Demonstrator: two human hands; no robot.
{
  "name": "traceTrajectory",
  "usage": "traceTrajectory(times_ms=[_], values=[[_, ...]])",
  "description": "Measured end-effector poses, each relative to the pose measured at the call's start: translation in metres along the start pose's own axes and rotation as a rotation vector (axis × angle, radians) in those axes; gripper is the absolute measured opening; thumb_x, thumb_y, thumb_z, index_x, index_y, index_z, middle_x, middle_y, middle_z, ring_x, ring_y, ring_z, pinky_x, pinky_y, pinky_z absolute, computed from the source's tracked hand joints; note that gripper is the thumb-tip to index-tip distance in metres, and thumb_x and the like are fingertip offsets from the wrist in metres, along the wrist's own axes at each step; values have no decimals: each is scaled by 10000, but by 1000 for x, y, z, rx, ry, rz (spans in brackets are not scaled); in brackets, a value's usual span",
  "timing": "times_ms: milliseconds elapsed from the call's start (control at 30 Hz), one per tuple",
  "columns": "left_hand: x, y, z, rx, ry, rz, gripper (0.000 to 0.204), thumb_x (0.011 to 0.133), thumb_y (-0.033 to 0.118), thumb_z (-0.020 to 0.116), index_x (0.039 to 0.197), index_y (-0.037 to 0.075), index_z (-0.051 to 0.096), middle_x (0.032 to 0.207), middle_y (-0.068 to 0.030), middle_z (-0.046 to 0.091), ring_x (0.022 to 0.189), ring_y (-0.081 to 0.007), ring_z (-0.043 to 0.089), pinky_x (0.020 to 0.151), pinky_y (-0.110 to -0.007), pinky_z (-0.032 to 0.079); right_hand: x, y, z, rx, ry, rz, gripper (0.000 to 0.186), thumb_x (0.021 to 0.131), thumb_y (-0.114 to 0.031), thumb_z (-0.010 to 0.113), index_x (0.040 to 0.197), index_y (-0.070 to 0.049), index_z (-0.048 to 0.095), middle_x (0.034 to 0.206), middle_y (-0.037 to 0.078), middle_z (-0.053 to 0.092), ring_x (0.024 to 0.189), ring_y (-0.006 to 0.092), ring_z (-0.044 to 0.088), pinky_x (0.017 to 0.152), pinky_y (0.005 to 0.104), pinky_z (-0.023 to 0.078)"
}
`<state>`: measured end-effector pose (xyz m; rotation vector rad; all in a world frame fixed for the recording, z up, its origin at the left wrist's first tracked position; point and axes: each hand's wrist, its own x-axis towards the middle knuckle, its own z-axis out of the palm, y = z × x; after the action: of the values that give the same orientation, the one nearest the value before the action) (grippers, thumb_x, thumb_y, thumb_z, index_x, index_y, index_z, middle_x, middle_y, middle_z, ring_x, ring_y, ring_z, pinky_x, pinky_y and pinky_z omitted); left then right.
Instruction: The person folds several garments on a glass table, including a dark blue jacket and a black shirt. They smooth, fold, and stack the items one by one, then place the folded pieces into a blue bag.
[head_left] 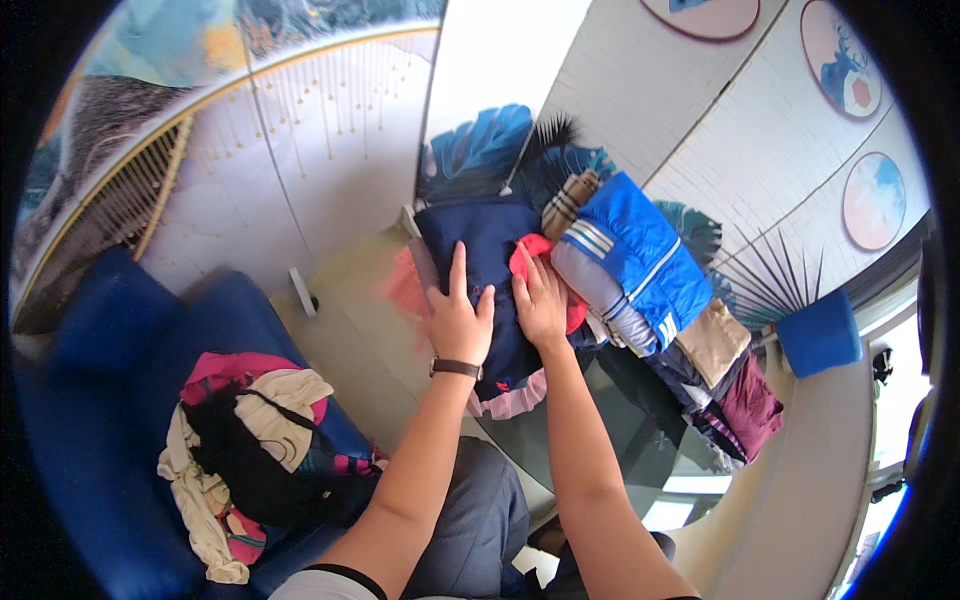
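Observation:
A folded navy garment [485, 225] lies in front of me on top of a stack of clothes. My left hand [462, 320] rests flat on its middle, the fingers spread. My right hand [541, 302] lies along its right edge with the fingers stretched out, partly over a red cloth [575, 312] beside it. Under the navy garment's near edge shows a light pink ruffled cloth [520, 398]. Neither hand grips anything that I can see.
The glass table [630, 410] also bears a pile with a folded blue jacket [645, 260], a beige garment [715, 342] and a maroon one [750, 410]. At left, loose clothes [270, 430] heap on a blue chair [70, 480]. Another blue chair [820, 335] stands at right.

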<state>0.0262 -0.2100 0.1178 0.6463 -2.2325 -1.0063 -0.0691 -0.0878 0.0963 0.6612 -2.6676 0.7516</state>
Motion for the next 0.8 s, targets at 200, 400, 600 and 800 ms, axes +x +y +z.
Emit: traceTrajectory(times_ms=[200, 400, 600, 800], values=[[-71, 6, -19, -245, 2, 136, 893, 861, 226, 711, 1596, 96, 221, 1278, -347, 459, 1198, -526, 441, 1041, -552, 356, -1, -1, -26, -73, 116, -100, 475, 979, -282, 572, 1396, -58, 539, 1347, 298, 563, 1250, 446, 550, 1051, 507, 452], [-153, -40, -52, -552, -322, 146, 698, 869, 97, 651, 1504, 37, 367, 1378, -278, 538, 1290, -421, 510, 1074, -462, 403, -144, -100, -44, 147, 156, -194, 520, 915, -75, 596, 1414, 26, 491, 1407, 309, 516, 1367, 494, 421, 1143, 524, 338], [-206, -127, -154, 240, -159, 129, 418, 849, 205, 674, 1246, 79, 650, 1238, -219, 625, 1158, -374, 582, 1015, -479, 426, -286, -180, 8, 936, -273, 252, 404, 986, -173, 592, 1327, 41, 576, 1314, 251, 617, 1250, 327, 584, 1063, 406, 437], [-229, -150, -274, 866, -141, -400, 520, 803, 154, 732, 1305, 206, 603, 1398, -199, 425, 1259, -421, 429, 947, -637, 390, -337, -208, 36, 867, -487, -125, 378, 932, -204, 670, 1253, -8, 634, 1315, 265, 596, 1250, 414, 552, 1075, 446, 428]])
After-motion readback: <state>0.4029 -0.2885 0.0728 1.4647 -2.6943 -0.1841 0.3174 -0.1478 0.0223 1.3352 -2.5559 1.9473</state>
